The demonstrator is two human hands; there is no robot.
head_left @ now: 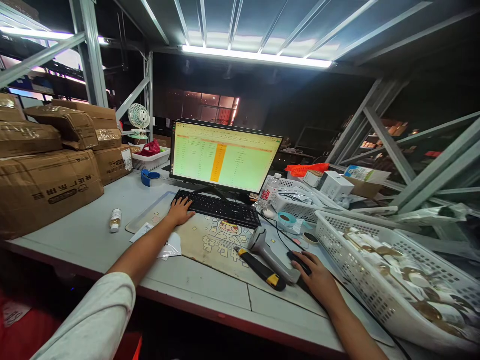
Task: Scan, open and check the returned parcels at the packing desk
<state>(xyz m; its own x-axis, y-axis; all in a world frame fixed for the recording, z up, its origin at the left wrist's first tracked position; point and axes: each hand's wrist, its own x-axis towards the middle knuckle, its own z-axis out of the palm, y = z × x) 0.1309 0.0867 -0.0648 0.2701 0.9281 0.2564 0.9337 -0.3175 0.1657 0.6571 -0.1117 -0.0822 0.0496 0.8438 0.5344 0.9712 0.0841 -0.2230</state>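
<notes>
My left hand [180, 210] rests with fingers spread on the left end of a black keyboard [219, 207]. My right hand [313, 275] is curled over a black mouse [300, 261] at the right of the desk mat [210, 245]. A monitor [225, 157] showing a green and orange spreadsheet stands behind the keyboard. A grey barcode scanner [268, 252] and a black and yellow utility knife [260, 268] lie just left of my right hand.
Cardboard boxes [48, 165] are stacked at the left. A small bottle [115, 220] lies on the table near them. A white basket [393, 280] of wrapped items sits at the right. Another basket [300, 202], tape rolls [287, 218] and a water bottle [268, 192] stand behind.
</notes>
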